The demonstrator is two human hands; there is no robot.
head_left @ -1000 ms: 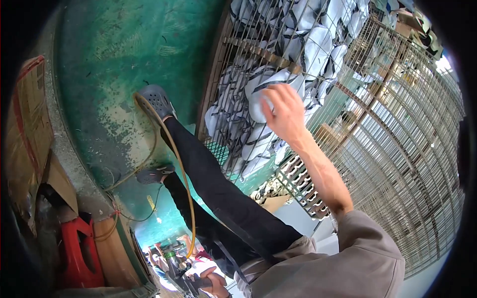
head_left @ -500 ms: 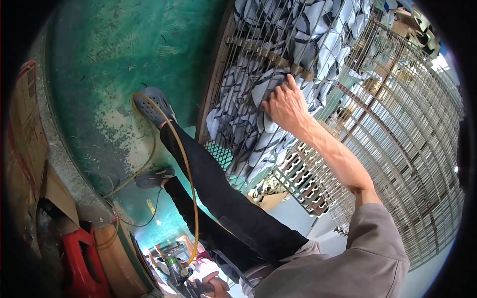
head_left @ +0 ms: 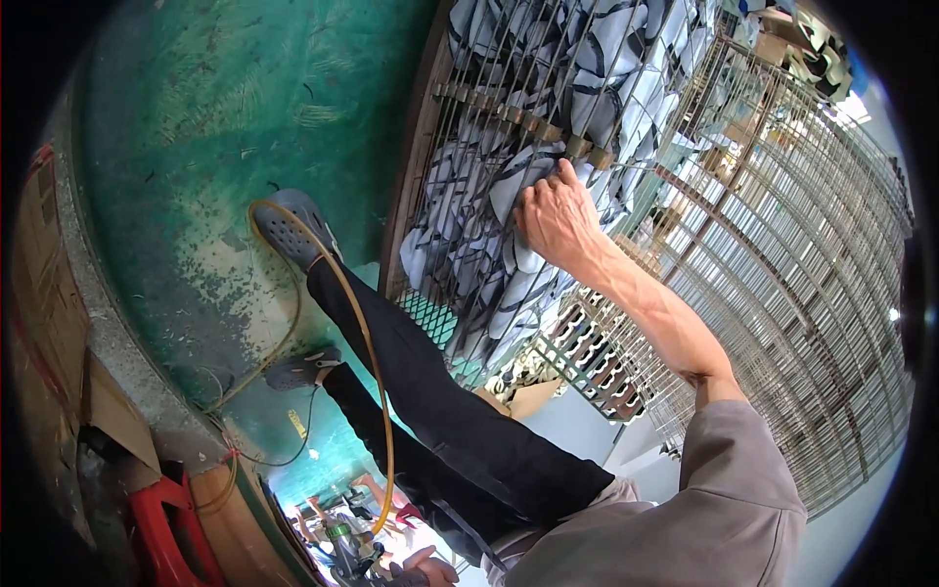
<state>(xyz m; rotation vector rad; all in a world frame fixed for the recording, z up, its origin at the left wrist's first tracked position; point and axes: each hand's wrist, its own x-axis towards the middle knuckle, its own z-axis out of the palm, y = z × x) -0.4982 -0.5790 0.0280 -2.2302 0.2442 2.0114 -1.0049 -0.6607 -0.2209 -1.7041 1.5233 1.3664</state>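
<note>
My right hand (head_left: 558, 220) reaches out to a tall wire cage (head_left: 782, 254) stuffed with grey-white patterned pieces with dark lines. Its fingers curl around one such patterned piece (head_left: 516, 188) at a wire rim and press it in among the others. My left hand (head_left: 426, 565) shows only partly at the lower edge, fingers bent, beside a small green-topped object (head_left: 340, 540). Whether it holds anything is hidden. My legs in black trousers (head_left: 430, 411) and grey clogs (head_left: 293, 230) stand on the green floor.
A yellow hose (head_left: 367, 342) loops across the worn green floor (head_left: 196, 117) and over my leg. Cardboard (head_left: 44, 254) and a red plastic stool (head_left: 161, 519) line the left side. More wire racks (head_left: 841, 323) curve away to the right.
My right hand has moved down from above the cage to its rim, carrying the patterned piece in among the others. The arm now stretches further out.
</note>
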